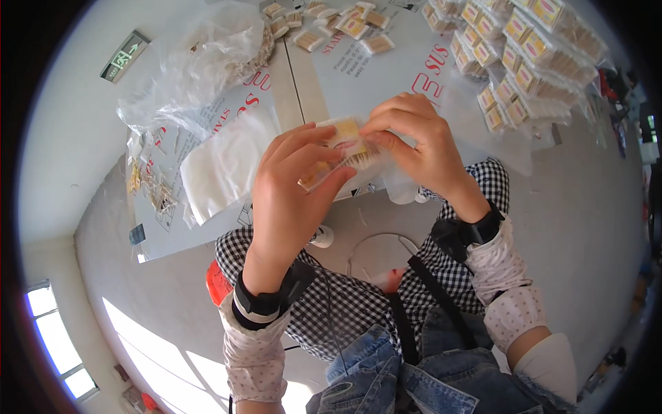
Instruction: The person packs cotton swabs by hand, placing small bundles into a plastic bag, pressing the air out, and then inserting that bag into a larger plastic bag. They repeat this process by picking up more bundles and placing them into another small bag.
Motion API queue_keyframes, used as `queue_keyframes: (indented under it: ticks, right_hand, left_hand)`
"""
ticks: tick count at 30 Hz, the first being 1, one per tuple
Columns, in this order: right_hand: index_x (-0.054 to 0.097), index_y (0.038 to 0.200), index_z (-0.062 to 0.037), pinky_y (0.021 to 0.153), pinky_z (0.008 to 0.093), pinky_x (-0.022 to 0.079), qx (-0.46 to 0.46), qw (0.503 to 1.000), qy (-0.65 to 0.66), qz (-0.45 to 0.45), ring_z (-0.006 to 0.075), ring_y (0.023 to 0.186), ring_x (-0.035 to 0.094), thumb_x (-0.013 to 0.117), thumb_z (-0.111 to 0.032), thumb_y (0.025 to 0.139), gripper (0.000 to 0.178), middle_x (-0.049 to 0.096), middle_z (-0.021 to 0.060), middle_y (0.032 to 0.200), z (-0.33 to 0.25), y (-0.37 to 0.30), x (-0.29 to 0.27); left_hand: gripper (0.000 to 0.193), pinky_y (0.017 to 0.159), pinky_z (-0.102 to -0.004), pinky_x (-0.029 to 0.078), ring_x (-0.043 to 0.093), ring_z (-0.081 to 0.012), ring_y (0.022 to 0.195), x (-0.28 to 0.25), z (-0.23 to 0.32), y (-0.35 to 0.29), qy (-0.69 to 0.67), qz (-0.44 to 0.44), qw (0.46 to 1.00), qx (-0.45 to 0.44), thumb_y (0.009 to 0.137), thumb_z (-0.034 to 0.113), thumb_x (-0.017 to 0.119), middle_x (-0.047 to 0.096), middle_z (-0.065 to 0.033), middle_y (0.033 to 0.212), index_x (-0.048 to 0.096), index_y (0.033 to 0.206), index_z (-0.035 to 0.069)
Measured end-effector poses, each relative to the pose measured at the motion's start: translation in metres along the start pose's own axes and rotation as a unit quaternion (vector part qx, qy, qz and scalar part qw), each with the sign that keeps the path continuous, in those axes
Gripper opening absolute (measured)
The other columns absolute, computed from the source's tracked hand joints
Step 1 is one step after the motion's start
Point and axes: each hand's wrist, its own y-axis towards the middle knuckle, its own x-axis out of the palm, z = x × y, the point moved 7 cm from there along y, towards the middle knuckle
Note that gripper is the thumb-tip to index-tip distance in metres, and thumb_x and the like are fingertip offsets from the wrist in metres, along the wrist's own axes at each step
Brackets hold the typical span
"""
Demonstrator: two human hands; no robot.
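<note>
Over the table, the half-curled left hand holds stick packets; the right hand, fingertips pinched, touches them.

Setting: packing workshop, by appearance.
Bagged packs are stacked at upper right; loose packs are scattered at top centre; exit sign is mounted upper left.

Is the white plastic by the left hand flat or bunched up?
Mostly flat: the white plastic lies spread low across the table.
</note>
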Motion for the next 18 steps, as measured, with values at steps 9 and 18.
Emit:
queue_keyframes:
  ticks: [9, 18]
  right_hand:
    - [0.064, 0.085, -0.0093, 0.081, 0.0329, 0.040, 0.007, 1.000, -0.019, 0.011, 0.0204, 0.079, 0.058, 0.068, -0.006, 0.082, 0.006, 0.065, -0.0009, 0.085, 0.007, -0.004, -0.008]
    - [0.068, 0.087, -0.0081, 0.086, 0.0340, 0.041, 0.034, 0.997, -0.043, -0.052, 0.0212, 0.088, 0.059, 0.073, -0.005, 0.079, 0.010, 0.065, 0.0023, 0.088, 0.011, -0.004, -0.005]
  left_hand:
    - [0.013, 0.073, -0.0381, 0.050, 0.064, -0.0284, 0.081, 0.018, -0.001, 0.010, 0.053, 0.031, 0.998, 0.013, 0.073, 0.003, 0.075, 0.068, -0.0075, 0.083, 0.064, 0.080, 0.003]
    - [0.013, 0.073, -0.0327, 0.052, 0.065, -0.0251, 0.081, 0.019, -0.002, 0.011, -0.020, 0.035, 0.998, -0.055, 0.078, -0.002, 0.073, 0.068, -0.0092, 0.087, 0.065, 0.088, -0.002]
